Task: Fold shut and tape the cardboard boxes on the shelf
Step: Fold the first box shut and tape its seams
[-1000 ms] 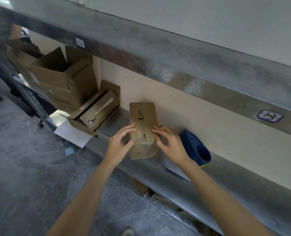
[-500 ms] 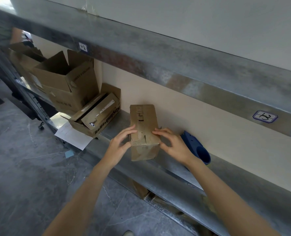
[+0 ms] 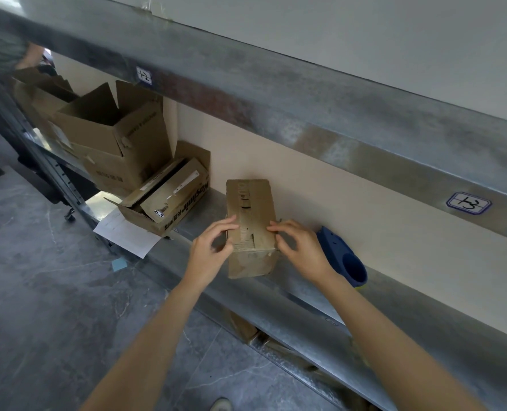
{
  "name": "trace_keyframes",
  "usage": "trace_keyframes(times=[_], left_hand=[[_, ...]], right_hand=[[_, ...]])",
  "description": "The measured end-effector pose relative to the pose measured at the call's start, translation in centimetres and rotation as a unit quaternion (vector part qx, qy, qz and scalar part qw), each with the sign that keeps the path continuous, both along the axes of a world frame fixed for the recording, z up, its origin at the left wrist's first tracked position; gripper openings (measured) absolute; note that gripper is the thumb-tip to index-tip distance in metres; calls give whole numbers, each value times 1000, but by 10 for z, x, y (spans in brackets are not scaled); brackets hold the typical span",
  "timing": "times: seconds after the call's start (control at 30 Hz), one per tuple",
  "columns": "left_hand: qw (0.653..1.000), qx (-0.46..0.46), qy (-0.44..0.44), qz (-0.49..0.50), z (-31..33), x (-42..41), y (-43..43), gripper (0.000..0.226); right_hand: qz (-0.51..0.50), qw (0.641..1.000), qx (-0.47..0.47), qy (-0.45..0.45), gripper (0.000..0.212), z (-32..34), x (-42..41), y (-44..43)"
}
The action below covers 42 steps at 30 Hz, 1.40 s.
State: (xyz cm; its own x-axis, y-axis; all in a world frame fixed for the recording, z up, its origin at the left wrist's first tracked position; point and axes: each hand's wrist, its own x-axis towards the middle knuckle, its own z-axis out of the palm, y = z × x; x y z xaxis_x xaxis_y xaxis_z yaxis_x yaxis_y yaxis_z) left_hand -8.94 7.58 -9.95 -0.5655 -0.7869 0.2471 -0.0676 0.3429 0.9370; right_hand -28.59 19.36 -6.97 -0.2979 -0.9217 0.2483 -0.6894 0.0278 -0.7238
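Grey metal shelving (image 3: 207, 209) runs along a cream wall, and on it, between the two hands, stands the small cardboard box (image 3: 250, 209), its top flaps folded down with a seam and dark marks along the middle. Compared with half a second ago little has changed: the box sits on the same spot of the shelf, and both hands have stayed at its near end, the left fingers curled slightly more over the edge. The left hand (image 3: 209, 253) grips the box's left top edge, fingertips on the top face and thumb lower against the side. The right hand (image 3: 302, 252) holds the opposite edge the same way, curved fingers resting on the top flap and thumb at the near corner, so the box is clasped from both sides. Just beyond the right hand lies a blue plastic object (image 3: 342, 256) against the wall. Beyond the left hand sits a flat open box (image 3: 169, 200) with a white sheet of paper (image 3: 124, 232) sticking out beneath it, and farther off a large open box (image 3: 118, 140) with raised flaps.
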Motion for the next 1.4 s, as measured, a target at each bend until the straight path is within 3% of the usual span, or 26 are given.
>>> trace_keyframes(times=[0.2, 0.27, 0.33, 0.4, 0.63, 0.87, 0.97, 1.13, 1.27, 1.4], left_hand=[[1000, 8, 4, -11, 0, -1, -4, 34], [998, 38, -15, -48, -1, 4, -10, 39], [993, 64, -48, -90, -1, 9, -17, 59], [990, 35, -81, -105, 0, 12, -22, 73], [995, 1, -53, -87, -3, 9, -15, 70], [999, -33, -23, -21, -4, 2, 2, 62], [1000, -20, -1, -1, -6, -4, 9, 59], [1000, 16, 2, -13, -5, -2, 10, 64], [1000, 25, 13, 10, -5, -8, 13, 57], [1000, 23, -4, -10, -6, -4, 12, 66]], right_hand=[[-35, 999, 3, 6, 23, -2, 6, -7], [-10, 999, 44, 1, 38, 1, 3, -4], [32, 996, 79, -12, 58, 4, -4, 0], [65, 993, 95, 3, 68, 6, -11, 1], [61, 996, 52, 44, 53, 2, -8, 2], [4, 996, 15, 92, 58, 1, 12, -1], [-23, 993, 8, 115, 53, 1, 18, -2], [-22, 992, 23, 120, 62, 3, 20, -2], [-54, 992, 14, 116, 52, 2, 28, -4], [-47, 992, 28, 115, 59, 3, 27, -1]])
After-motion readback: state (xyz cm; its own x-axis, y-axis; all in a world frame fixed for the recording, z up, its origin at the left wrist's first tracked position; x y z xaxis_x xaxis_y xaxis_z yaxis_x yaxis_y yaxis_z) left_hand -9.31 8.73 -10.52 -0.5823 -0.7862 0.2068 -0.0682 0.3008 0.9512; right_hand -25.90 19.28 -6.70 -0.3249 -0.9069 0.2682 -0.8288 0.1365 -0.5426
